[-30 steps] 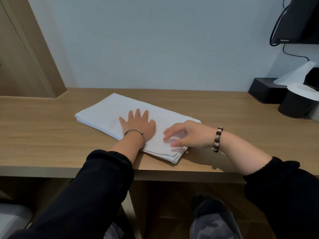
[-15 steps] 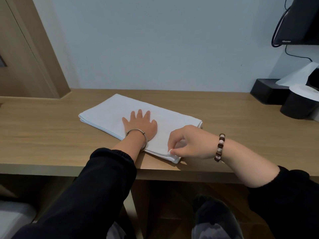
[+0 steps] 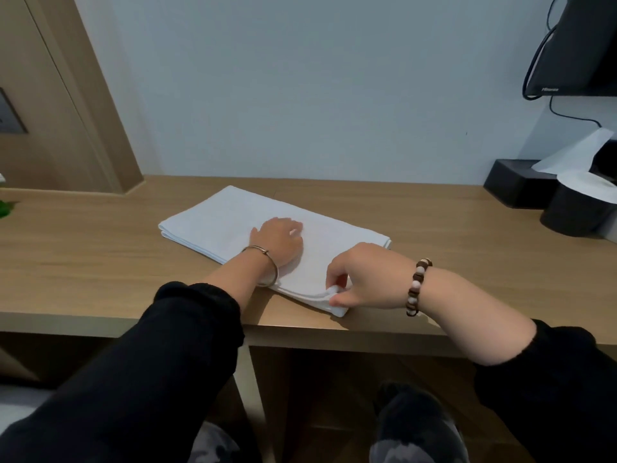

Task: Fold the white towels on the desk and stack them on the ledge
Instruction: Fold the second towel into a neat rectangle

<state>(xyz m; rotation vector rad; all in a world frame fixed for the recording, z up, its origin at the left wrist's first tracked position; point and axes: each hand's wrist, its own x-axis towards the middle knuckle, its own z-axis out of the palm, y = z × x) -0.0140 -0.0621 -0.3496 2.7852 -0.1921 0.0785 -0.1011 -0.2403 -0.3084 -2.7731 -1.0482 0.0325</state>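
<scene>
The wooden desk [image 3: 100, 262] carries the white towel [image 3: 233, 215], its long axis running leftward and away from the right hand [image 3: 364, 279], which pinches the nearest corner. The left hand [image 3: 278, 243] rests mid-towel. Its fingers, spread flat earlier, now seem drawn in, though blur hides any grip.

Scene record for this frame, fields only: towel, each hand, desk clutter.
towel: white, folded, flat on the desk, near its front edge
left hand: rests on the towel's middle; fingers blurred
right hand: pinches the towel's near corner, which is raised slightly
clutter: black tissue box and black round container, far right
</scene>
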